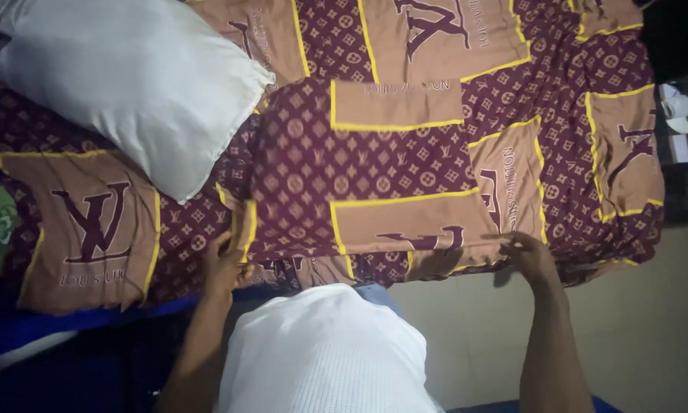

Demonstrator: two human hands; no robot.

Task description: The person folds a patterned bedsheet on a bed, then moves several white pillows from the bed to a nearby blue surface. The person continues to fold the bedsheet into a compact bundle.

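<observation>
My left hand pinches the near edge of the dark red and tan patterned cloth cover with yellow lines, low in the middle of the frame. My right hand has its grip closed on the same edge, lower right. The cover lies spread flat over the bed. A soft white pillow rests on it in the upper left.

Your left hand reaches forward with the forearm bare, fingers curled in a pinching grip. Your right hand stretches out well apart from it, fingers bent downward, palm down.
</observation>
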